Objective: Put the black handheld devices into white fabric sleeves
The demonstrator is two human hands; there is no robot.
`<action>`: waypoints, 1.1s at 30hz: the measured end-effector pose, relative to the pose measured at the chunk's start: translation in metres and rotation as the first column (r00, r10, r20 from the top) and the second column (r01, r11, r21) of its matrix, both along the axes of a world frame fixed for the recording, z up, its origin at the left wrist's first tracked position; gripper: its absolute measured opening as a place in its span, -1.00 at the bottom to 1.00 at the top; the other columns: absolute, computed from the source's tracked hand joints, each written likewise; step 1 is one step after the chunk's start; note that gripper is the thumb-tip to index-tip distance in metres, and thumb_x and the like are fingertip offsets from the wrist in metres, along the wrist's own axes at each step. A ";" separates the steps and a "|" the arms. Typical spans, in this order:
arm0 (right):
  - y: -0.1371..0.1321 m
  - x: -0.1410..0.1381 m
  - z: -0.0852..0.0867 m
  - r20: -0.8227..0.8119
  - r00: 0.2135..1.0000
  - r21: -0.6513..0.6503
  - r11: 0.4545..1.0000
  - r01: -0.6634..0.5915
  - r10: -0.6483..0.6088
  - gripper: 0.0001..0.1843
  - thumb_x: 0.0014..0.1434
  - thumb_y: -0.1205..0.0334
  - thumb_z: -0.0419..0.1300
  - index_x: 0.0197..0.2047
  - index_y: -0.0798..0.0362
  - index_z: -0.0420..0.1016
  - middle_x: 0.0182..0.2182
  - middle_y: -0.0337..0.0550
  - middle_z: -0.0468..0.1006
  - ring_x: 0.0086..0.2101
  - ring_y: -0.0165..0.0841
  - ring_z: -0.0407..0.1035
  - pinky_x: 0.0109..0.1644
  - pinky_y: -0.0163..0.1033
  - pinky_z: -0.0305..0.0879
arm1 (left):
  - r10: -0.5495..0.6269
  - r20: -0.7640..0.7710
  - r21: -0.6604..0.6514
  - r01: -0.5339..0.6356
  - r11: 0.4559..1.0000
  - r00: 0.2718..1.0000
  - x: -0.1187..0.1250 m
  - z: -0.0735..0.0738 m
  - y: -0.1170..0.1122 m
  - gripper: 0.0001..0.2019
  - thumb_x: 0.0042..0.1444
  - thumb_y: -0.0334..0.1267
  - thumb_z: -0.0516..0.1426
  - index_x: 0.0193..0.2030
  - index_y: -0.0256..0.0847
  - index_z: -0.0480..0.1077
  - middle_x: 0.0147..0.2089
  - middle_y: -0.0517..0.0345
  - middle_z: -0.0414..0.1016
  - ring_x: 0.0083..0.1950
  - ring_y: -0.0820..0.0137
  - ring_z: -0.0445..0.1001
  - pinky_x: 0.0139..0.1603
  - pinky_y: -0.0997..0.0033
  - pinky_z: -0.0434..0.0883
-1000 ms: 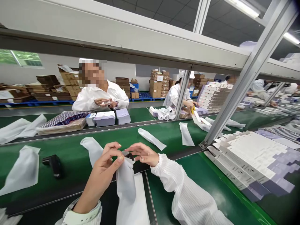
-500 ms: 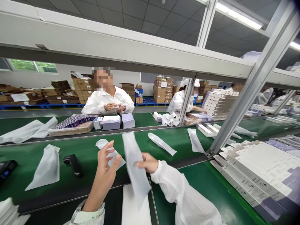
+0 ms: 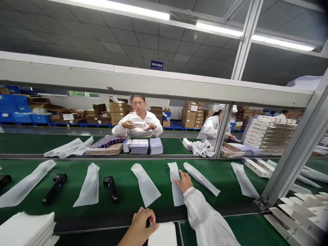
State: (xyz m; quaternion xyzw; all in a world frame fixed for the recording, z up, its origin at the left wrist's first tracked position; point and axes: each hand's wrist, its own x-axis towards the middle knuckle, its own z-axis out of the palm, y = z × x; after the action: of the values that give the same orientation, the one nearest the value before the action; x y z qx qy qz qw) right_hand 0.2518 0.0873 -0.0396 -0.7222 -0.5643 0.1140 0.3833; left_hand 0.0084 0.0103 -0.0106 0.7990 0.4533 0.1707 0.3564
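Right hand (image 3: 183, 181), its wrist in a white ribbed sleeve (image 3: 210, 218): fingers spread, palm down, over the right side of one flat, whitish, semi-translucent pouch (image 3: 176, 194). Said pouch lies on the green conveyor belt (image 3: 160, 172), long side running away from the wearer.

Left hand (image 3: 143, 222): fingers curled, thumb at the corner of a white oblong pile of flat material (image 3: 165, 235) at the belt's near side; whether it pinches a layer I cannot tell from here.

Just right of the right hand: one slim white pouch (image 3: 201, 178), slanted. Left of it: one broad-ended white pouch (image 3: 146, 185).

Farther left along the belt: one black pistol-shaped device (image 3: 111, 188); one flared white pouch (image 3: 88, 186); a second black device, elongated, with a small blue-lit spot (image 3: 55, 188).

Lower left: thick white stack (image 3: 28, 230). Lower right: row of white open-flapped cartons (image 3: 299, 218), beside a grey metal post (image 3: 294, 150).

Across the belt, on a green counter (image 3: 171, 146): cardboard tray of dark purple, close-packed pieces (image 3: 107, 142); lilac-white pile (image 3: 156, 146). Behind it, a co-worker in white (image 3: 143, 131) holds a white box (image 3: 139, 124) in both hands.
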 end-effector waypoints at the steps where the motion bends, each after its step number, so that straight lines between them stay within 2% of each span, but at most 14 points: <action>1: -0.006 -0.004 0.005 0.051 0.999 0.033 0.999 -0.002 0.001 -0.45 -0.08 0.09 0.10 0.00 0.11 0.22 -0.12 0.08 0.28 -0.10 -0.13 0.17 -0.09 -0.11 0.10 | -0.005 0.024 -0.008 0.006 1.000 1.000 -0.001 -0.001 0.000 -0.88 -0.05 -0.21 0.01 -0.47 -0.20 0.23 -0.40 0.22 0.24 -0.23 0.35 0.21 -0.11 0.32 0.11; 2: -0.014 -0.008 0.009 0.069 0.996 0.056 0.997 -0.057 0.054 -0.50 -0.04 0.10 0.07 -0.02 0.10 0.24 -0.15 0.05 0.30 -0.12 -0.17 0.19 -0.12 -0.14 0.13 | -0.010 0.048 -0.010 0.011 1.000 0.999 -0.003 -0.002 0.001 -0.87 -0.03 -0.20 0.00 -0.46 -0.20 0.23 -0.40 0.22 0.24 -0.24 0.36 0.21 -0.13 0.34 0.12; 4: -0.033 -0.021 0.016 -0.008 0.960 0.069 0.957 -0.280 0.281 -0.62 -0.02 0.10 0.06 -0.12 0.08 0.33 -0.26 -0.03 0.38 -0.22 -0.26 0.26 -0.23 -0.23 0.20 | -0.028 0.094 0.001 0.028 1.000 0.995 -0.004 -0.002 0.001 -0.85 0.00 -0.18 -0.03 -0.46 -0.20 0.22 -0.40 0.22 0.24 -0.25 0.36 0.21 -0.19 0.40 0.14; 6: -0.054 -0.035 0.016 -0.136 0.852 0.064 0.862 -0.502 0.506 -0.68 -0.06 0.09 0.13 -0.22 0.06 0.38 -0.38 -0.12 0.42 -0.33 -0.34 0.31 -0.35 -0.31 0.21 | -0.050 0.119 0.026 0.047 0.999 0.992 -0.003 -0.001 0.000 -0.81 0.02 -0.16 -0.05 -0.47 -0.21 0.23 -0.41 0.21 0.25 -0.26 0.36 0.21 -0.24 0.43 0.15; 8: -0.072 -0.048 0.010 -0.215 0.753 0.082 0.780 -0.620 0.622 -0.68 -0.16 0.11 0.22 -0.30 0.07 0.42 -0.45 -0.18 0.43 -0.41 -0.39 0.31 -0.40 -0.35 0.18 | -0.062 0.124 0.050 0.056 0.997 0.990 -0.002 0.000 -0.001 -0.78 0.04 -0.14 -0.06 -0.47 -0.21 0.25 -0.42 0.20 0.25 -0.26 0.35 0.21 -0.25 0.43 0.15; 10: -0.085 -0.056 0.003 -0.233 0.731 0.106 0.764 -0.637 0.642 -0.72 -0.22 0.16 0.27 -0.38 0.09 0.46 -0.52 -0.20 0.41 -0.48 -0.43 0.29 -0.42 -0.35 0.16 | -0.069 0.126 0.071 0.060 0.996 0.990 -0.001 0.001 -0.001 -0.75 0.06 -0.12 -0.08 -0.47 -0.21 0.26 -0.41 0.19 0.26 -0.26 0.35 0.21 -0.23 0.42 0.15; 12: -0.090 -0.059 -0.003 -0.252 0.756 0.120 0.795 -0.595 0.604 -0.81 -0.22 0.22 0.27 -0.46 0.12 0.47 -0.56 -0.21 0.39 -0.53 -0.46 0.26 -0.45 -0.36 0.14 | -0.081 0.138 0.071 0.071 0.995 0.987 -0.001 0.001 -0.001 -0.73 0.07 -0.11 -0.11 -0.44 -0.20 0.28 -0.39 0.18 0.26 -0.25 0.35 0.22 -0.21 0.40 0.15; 14: -0.091 -0.059 -0.006 -0.273 0.779 0.123 0.823 -0.554 0.565 -0.88 -0.20 0.28 0.26 -0.49 0.12 0.48 -0.57 -0.21 0.38 -0.54 -0.47 0.25 -0.46 -0.36 0.13 | -0.075 0.171 0.031 0.070 0.997 0.983 -0.001 0.001 -0.002 -0.77 0.06 -0.10 -0.09 -0.30 -0.16 0.28 -0.34 0.17 0.27 -0.24 0.35 0.23 -0.22 0.41 0.16; 17: -0.090 -0.056 -0.006 -0.275 0.781 0.131 0.827 -0.547 0.560 -0.92 -0.16 0.33 0.22 -0.48 0.12 0.49 -0.55 -0.19 0.39 -0.53 -0.46 0.25 -0.44 -0.36 0.15 | -0.068 0.212 -0.019 0.073 0.997 0.975 -0.001 0.001 -0.002 -0.71 0.01 -0.09 -0.01 -0.12 -0.10 0.20 -0.26 0.16 0.25 -0.19 0.34 0.22 -0.23 0.43 0.18; 21: -0.091 -0.055 -0.004 -0.237 0.752 0.145 0.788 -0.598 0.615 -0.92 -0.09 0.28 0.18 -0.49 0.12 0.44 -0.53 -0.18 0.41 -0.48 -0.44 0.26 -0.42 -0.36 0.17 | -0.122 0.202 0.027 0.119 0.992 0.972 0.001 0.001 -0.002 -0.80 0.00 -0.08 0.02 -0.30 -0.13 0.26 -0.28 0.19 0.24 -0.18 0.34 0.19 -0.19 0.41 0.15; 24: -0.093 -0.055 -0.003 -0.206 0.709 0.180 0.738 -0.650 0.675 -0.88 -0.04 0.24 0.14 -0.49 0.12 0.38 -0.43 -0.14 0.44 -0.38 -0.41 0.29 -0.41 -0.36 0.17 | -0.130 0.234 0.025 0.127 0.992 0.964 0.002 -0.001 -0.001 -0.83 0.00 -0.11 0.02 -0.32 -0.14 0.26 -0.27 0.20 0.24 -0.17 0.35 0.18 -0.18 0.42 0.14; 27: -0.092 -0.055 -0.004 -0.194 0.687 0.180 0.714 -0.676 0.700 -0.81 0.01 0.17 0.09 -0.50 0.12 0.36 -0.34 -0.11 0.43 -0.34 -0.40 0.29 -0.40 -0.36 0.18 | -0.152 0.273 -0.007 0.160 0.987 0.950 0.002 -0.004 0.000 -0.83 0.00 -0.12 0.03 -0.40 -0.17 0.27 -0.27 0.18 0.23 -0.16 0.35 0.17 -0.16 0.42 0.14; 30: -0.089 -0.051 -0.003 -0.195 0.667 0.141 0.693 -0.707 0.719 -0.73 0.03 0.12 0.05 -0.54 0.13 0.36 -0.33 -0.10 0.42 -0.34 -0.41 0.30 -0.36 -0.34 0.19 | -0.143 0.380 -0.062 0.179 0.982 0.914 0.001 -0.004 0.003 -0.76 0.02 -0.13 0.01 -0.54 -0.24 0.23 -0.28 0.15 0.21 -0.16 0.36 0.19 -0.17 0.44 0.14; 33: -0.080 -0.048 0.005 -0.215 0.654 0.088 0.682 -0.726 0.725 -0.70 0.03 0.07 0.04 -0.53 0.14 0.37 -0.30 -0.09 0.40 -0.36 -0.42 0.29 -0.39 -0.35 0.18 | -0.093 0.495 -0.087 0.156 0.984 0.864 0.001 -0.005 0.005 -0.72 0.03 -0.16 -0.01 -0.61 -0.26 0.16 -0.30 0.13 0.23 -0.20 0.37 0.22 -0.20 0.45 0.15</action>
State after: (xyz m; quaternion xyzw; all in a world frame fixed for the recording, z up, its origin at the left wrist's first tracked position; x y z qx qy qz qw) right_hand 0.2033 0.0071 -0.0347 -0.4194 -0.7562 0.3426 0.3672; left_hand 0.0090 0.0151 -0.0160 0.7337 0.3054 0.3152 0.5188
